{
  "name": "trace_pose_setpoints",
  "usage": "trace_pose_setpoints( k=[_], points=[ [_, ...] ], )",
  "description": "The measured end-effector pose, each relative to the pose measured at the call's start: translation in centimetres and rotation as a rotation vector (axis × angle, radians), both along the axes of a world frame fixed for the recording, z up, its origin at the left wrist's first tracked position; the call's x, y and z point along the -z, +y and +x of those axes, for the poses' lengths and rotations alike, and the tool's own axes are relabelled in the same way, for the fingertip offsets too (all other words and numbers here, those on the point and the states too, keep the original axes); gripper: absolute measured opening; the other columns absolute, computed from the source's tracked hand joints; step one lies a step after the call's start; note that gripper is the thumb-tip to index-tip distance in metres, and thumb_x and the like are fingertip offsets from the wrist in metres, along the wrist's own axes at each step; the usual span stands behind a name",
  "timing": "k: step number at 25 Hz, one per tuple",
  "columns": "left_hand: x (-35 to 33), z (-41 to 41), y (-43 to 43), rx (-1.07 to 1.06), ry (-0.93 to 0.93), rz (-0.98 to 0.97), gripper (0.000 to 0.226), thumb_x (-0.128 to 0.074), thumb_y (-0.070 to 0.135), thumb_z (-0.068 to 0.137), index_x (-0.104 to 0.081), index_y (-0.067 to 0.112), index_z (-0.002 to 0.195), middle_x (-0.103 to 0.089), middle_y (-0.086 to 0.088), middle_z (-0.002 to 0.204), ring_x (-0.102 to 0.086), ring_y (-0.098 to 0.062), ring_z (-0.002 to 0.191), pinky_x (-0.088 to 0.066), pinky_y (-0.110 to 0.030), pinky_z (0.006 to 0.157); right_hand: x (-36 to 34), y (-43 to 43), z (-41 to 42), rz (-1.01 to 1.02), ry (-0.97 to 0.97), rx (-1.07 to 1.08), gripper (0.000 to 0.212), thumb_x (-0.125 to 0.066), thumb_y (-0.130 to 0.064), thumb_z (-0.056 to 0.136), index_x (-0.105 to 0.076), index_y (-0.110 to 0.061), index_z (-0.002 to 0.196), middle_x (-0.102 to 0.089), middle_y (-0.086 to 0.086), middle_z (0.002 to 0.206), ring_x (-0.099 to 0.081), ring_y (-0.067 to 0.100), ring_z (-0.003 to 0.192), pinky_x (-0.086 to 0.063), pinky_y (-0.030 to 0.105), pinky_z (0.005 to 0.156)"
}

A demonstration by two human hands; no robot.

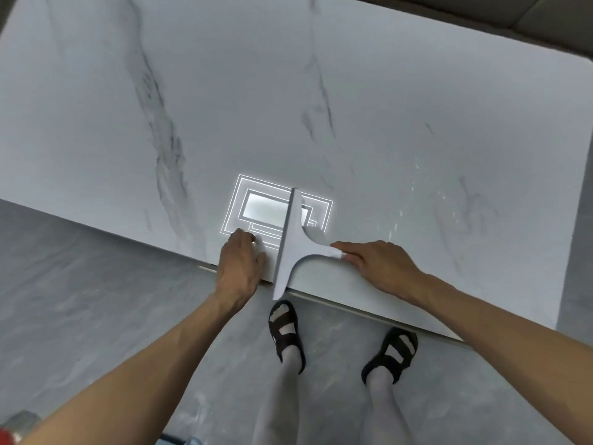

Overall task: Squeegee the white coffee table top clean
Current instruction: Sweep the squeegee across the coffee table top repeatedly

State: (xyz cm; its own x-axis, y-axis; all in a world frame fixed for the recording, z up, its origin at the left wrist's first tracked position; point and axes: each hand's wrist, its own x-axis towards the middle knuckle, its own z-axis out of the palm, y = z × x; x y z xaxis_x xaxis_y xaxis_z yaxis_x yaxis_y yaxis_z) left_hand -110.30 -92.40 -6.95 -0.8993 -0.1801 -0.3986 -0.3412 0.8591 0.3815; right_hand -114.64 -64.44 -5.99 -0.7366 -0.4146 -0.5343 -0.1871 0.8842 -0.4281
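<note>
A white, T-shaped plastic squeegee (290, 248) is sitting on the white, grey-veined marble-look coffee table top (353, 91), at the middle of its near edge. Its long blade is running away from the person, and the near tip is sticking out past that edge. The short handle is pointing to the person's right.

The right hand (375, 264) is lying low on the table top just inside the near edge. Its thumb and fingertips (340, 253) are pinching the end of the handle, closed together on it.

The left hand (239, 264) is resting on the near edge just left of the blade, fingers lying close together with their tips on the table top. Whether they are touching the blade cannot be told.

A bright reflection of nested rectangles (263, 210) is glowing on the surface under the far half of the blade. Small glints of wet droplets (414, 194) are showing toward the right edge.

Below the near edge, two feet in black strapped sandals (285, 332) over white socks are standing on a grey mottled floor (96, 300).
</note>
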Motion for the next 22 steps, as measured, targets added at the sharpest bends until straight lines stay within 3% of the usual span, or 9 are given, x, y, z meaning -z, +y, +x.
trace_pose_setpoints(
  k=[3, 6, 9, 14, 16, 19, 22],
  points=[
    [-0.4, 0.4, 5.5, 0.166, 0.01, -0.007, 0.027, -0.056, 0.016, 0.09, -0.055, 0.002, 0.114, -0.057, -0.013, 0.11, -0.057, -0.03, 0.1, -0.047, -0.04, 0.089, -0.5, 7.2, 1.6, 0.036, -0.008, 0.052, 0.035, -0.03, -0.052, 0.099, -0.04, -0.06, 0.132, -0.054, -0.019, 0.136, -0.056, 0.015, 0.119, -0.041, 0.025, 0.085],
    [-0.8, 1.3, 12.0, 0.283, -0.052, -0.028, 0.04, -0.051, 0.02, 0.091, -0.047, 0.004, 0.128, -0.052, -0.012, 0.122, -0.051, -0.029, 0.112, -0.042, -0.038, 0.097, -1.1, 14.3, 2.6, 0.082, -0.025, 0.062, 0.036, -0.027, -0.054, 0.099, -0.04, -0.061, 0.132, -0.056, -0.019, 0.134, -0.058, 0.013, 0.114, -0.035, 0.02, 0.076],
    [-0.8, 2.3, 18.0, 0.217, -0.186, -0.039, 0.06, -0.053, 0.019, 0.089, -0.031, 0.004, 0.143, -0.043, -0.014, 0.136, -0.043, -0.03, 0.123, -0.038, -0.038, 0.105, -2.0, 20.4, 2.3, 0.132, -0.021, 0.067, 0.035, -0.026, -0.055, 0.098, -0.04, -0.064, 0.129, -0.061, -0.02, 0.125, -0.059, 0.012, 0.105, -0.032, 0.02, 0.068],
    [-0.2, 2.4, 23.0, 0.058, -0.347, -0.04, 0.067, -0.055, 0.006, 0.079, -0.028, 0.0, 0.14, -0.031, -0.029, 0.143, -0.033, -0.042, 0.131, -0.037, -0.044, 0.108, -3.0, 27.7, 0.2, 0.188, 0.047, 0.027, 0.034, -0.027, -0.054, 0.098, -0.042, -0.063, 0.128, -0.058, -0.022, 0.13, -0.058, 0.015, 0.111, -0.035, 0.027, 0.072],
    [0.1, 2.0, 22.8, -0.027, -0.378, 0.015, 0.073, -0.057, 0.006, 0.083, -0.023, 0.0, 0.146, -0.021, -0.029, 0.152, -0.028, -0.044, 0.139, -0.032, -0.048, 0.113, -3.3, 29.1, -0.7, 0.211, 0.08, 0.007, 0.034, -0.027, -0.056, 0.097, -0.042, -0.063, 0.127, -0.058, -0.022, 0.13, -0.059, 0.016, 0.111, -0.034, 0.027, 0.071],
    [0.7, 1.8, 22.5, -0.072, -0.365, 0.035, 0.073, -0.059, 0.008, 0.084, -0.023, 0.002, 0.148, -0.022, -0.025, 0.153, -0.033, -0.044, 0.137, -0.034, -0.048, 0.11, -3.7, 29.5, -1.2, 0.166, 0.063, -0.004, 0.035, -0.027, -0.058, 0.096, -0.043, -0.063, 0.127, -0.057, -0.022, 0.131, -0.059, 0.016, 0.112, -0.035, 0.027, 0.072],
    [1.0, 1.9, 22.4, -0.079, -0.362, 0.044, 0.077, -0.06, 0.008, 0.083, -0.021, 0.003, 0.149, -0.02, -0.024, 0.154, -0.034, -0.043, 0.137, -0.034, -0.048, 0.109, -3.3, 26.6, -0.4, 0.059, -0.012, -0.099, 0.035, -0.029, -0.058, 0.096, -0.041, -0.063, 0.129, -0.054, -0.024, 0.134, -0.054, 0.012, 0.119, -0.04, 0.027, 0.084]
  ],
)
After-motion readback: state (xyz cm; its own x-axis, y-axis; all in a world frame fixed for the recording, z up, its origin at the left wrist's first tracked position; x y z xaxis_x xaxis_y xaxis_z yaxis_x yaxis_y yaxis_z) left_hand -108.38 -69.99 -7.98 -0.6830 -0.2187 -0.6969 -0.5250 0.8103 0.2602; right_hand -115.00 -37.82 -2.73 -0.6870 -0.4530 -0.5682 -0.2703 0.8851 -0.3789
